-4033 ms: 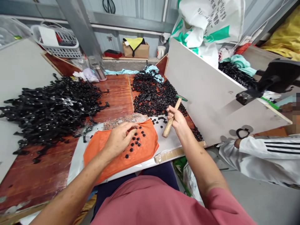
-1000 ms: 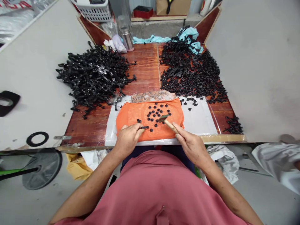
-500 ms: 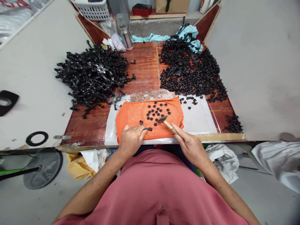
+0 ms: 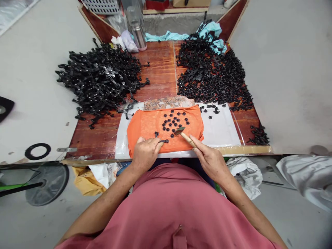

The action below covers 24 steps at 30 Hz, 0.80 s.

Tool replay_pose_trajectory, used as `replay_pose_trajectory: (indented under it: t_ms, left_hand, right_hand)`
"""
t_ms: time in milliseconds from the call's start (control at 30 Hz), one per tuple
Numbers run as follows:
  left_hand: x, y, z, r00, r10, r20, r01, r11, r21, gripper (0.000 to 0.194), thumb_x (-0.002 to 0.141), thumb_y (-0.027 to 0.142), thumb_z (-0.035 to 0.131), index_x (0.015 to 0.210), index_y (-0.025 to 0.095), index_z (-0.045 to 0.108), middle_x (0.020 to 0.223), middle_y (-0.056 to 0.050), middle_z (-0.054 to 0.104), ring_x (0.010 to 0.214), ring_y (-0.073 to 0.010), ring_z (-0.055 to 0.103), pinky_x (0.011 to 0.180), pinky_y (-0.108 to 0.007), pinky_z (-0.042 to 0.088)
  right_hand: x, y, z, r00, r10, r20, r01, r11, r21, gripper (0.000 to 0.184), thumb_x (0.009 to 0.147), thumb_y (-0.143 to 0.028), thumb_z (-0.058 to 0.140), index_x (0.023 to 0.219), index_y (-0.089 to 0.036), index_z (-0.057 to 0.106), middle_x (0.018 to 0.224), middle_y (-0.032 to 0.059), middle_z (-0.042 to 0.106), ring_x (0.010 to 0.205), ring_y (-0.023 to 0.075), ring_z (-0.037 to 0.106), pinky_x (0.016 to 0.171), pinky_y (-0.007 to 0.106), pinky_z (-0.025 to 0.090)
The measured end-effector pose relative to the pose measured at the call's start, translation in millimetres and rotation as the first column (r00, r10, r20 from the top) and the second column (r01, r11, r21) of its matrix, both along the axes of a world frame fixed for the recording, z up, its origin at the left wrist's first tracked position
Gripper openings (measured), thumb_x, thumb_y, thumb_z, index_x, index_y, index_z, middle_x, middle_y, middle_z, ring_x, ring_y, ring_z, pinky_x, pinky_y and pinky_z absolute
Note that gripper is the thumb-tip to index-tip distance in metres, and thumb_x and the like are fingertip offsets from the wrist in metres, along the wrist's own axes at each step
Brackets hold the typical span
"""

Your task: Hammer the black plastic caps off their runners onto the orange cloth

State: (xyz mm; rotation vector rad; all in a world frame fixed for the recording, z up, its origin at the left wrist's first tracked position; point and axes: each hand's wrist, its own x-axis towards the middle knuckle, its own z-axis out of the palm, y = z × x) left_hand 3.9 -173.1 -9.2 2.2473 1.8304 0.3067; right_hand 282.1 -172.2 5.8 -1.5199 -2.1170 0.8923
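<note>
My left hand pinches a small black strap piece with round ends, keeping it low over the orange cloth. Part of that piece is hidden by my fingers. My right hand is wrapped round the wooden handle of a hammer; its metal head is just right of the strap piece, above the cloth. Several round black buttons lie on the cloth beyond the hammer head. Another small black piece rests by my left fingertips.
A heap of black straps fills the back left, and a pile of small black studs the back right. A steel flask stands behind. White sheeting lies under the cloth. More studs sit near the right edge.
The camera view has shifted slightly. Both hands, the hammer and the strap piece keep nearly the same places over the cloth.
</note>
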Motion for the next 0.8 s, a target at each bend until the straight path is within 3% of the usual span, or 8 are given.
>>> replay_pose_trajectory:
  t_ms: [133, 333, 433, 567, 800]
  left_hand:
    - [1.1, 0.3, 0.9, 0.999, 0.027, -0.020, -0.027, 1.000, 0.009, 0.038, 0.109, 0.037, 0.039, 0.101, 0.021, 0.072, 0.096, -0.007, 0.080, 0.087, -0.0219, 0.070, 0.083, -0.039, 0.036]
    - [5.6, 0.4, 5.0, 0.995, -0.004, -0.097, 0.004, 1.000, 0.009, 0.042, 0.109, 0.039, 0.036, 0.099, 0.021, 0.072, 0.090, -0.007, 0.079, 0.082, -0.0221, 0.068, 0.080, -0.040, 0.034]
    - [7.0, -1.2, 6.5, 0.986, -0.004, -0.169, 0.013, 0.999, 0.049, 0.045, 0.110, 0.040, 0.033, 0.098, 0.020, 0.072, 0.084, -0.008, 0.077, 0.078, -0.0218, 0.066, 0.080, -0.040, 0.033]
    - [8.1, -2.1, 7.2, 0.978, -0.018, -0.206, 0.037, 0.995, 0.090, 0.048, 0.111, 0.039, 0.031, 0.096, 0.019, 0.073, 0.079, -0.008, 0.075, 0.075, -0.0218, 0.064, 0.078, -0.041, 0.031]
    - [6.8, -0.8, 3.2, 0.983, -0.011, -0.186, 0.038, 0.989, 0.145, 0.040, 0.109, 0.036, 0.042, 0.093, 0.018, 0.073, 0.076, -0.006, 0.074, 0.071, -0.0207, 0.064, 0.075, -0.039, 0.030]
  right_hand:
    - [0.4, -1.1, 2.0, 0.998, 0.062, 0.026, -0.062, 0.998, 0.007, 0.051, 0.108, -0.029, 0.044, 0.158, -0.027, 0.047, 0.141, 0.0086, 0.068, 0.117, 0.0276, 0.072, 0.097, 0.039, 0.058]
    - [-0.6, -1.4, 12.1, 0.986, 0.145, 0.080, -0.147, 0.989, 0.021, 0.052, 0.109, -0.027, 0.043, 0.160, -0.035, 0.044, 0.136, 0.0061, 0.072, 0.110, 0.0261, 0.075, 0.094, 0.039, 0.059]
    - [-1.7, -3.5, 21.0, 0.989, 0.141, 0.049, -0.143, 0.989, 0.044, 0.050, 0.110, -0.028, 0.042, 0.159, -0.031, 0.046, 0.131, 0.0076, 0.074, 0.109, 0.0257, 0.075, 0.096, 0.039, 0.058]
    - [-3.9, -8.5, 28.1, 0.987, 0.161, -0.021, -0.157, 0.980, 0.118, 0.053, 0.111, -0.029, 0.041, 0.164, -0.031, 0.037, 0.128, 0.0075, 0.075, 0.110, 0.0233, 0.074, 0.100, 0.036, 0.056]
    - [-13.0, -10.3, 12.6, 0.962, 0.192, 0.195, -0.226, 0.959, 0.170, 0.051, 0.110, -0.024, 0.042, 0.160, -0.027, 0.043, 0.109, 0.0079, 0.078, 0.089, 0.0221, 0.076, 0.078, 0.032, 0.059]
